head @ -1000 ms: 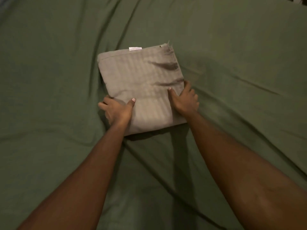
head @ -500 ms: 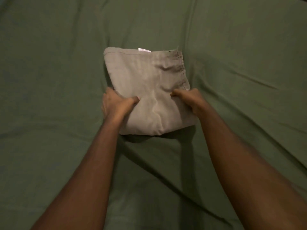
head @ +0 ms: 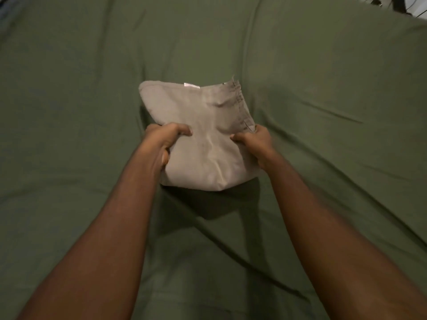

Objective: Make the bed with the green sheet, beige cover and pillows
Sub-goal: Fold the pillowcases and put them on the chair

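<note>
A folded beige cover (head: 203, 125) is held above the middle of the bed, its near edge lifted and casting a shadow on the fabric below. My left hand (head: 161, 144) grips its left side with thumb on top and fingers curled underneath. My right hand (head: 256, 142) grips its right side the same way. A small white label shows at the cover's far edge. The green sheet (head: 80, 112) covers the whole bed, with creases running out from the centre. No pillows are in view.
The bed's far right corner (head: 392, 17) curves away at the top right, with dark cables and a pale surface beyond it. Green sheet fills the rest of the view.
Both hands have curled tighter round the cover's sides and raised its near edge off the sheet. The cover, lying flat a second ago, now bulges in the middle.
</note>
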